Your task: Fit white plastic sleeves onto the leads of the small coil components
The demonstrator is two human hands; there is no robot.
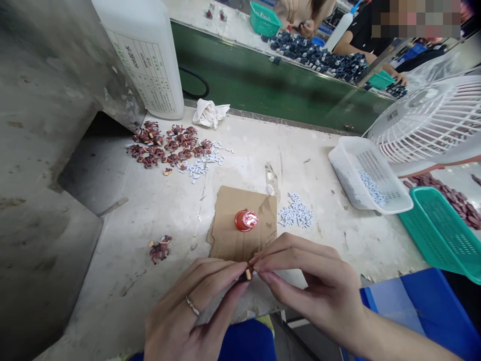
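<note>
My left hand, with a ring on one finger, pinches a small brown and tan figurine above the table's front edge. Its body is mostly hidden by the fingers. From the other side my right hand closes its fingertips on the same figurine. Just beyond lies a piece of cardboard bearing a small red pot with a shiny top. To its right is a pile of tiny pale-blue pieces. One finished-looking brown animal figurine lies to the left.
Several brown figurines are heaped at back left beside more pale pieces, a crumpled white cloth and a big white jug. A white basket, green basket and fan stand right. People work beyond the green divider.
</note>
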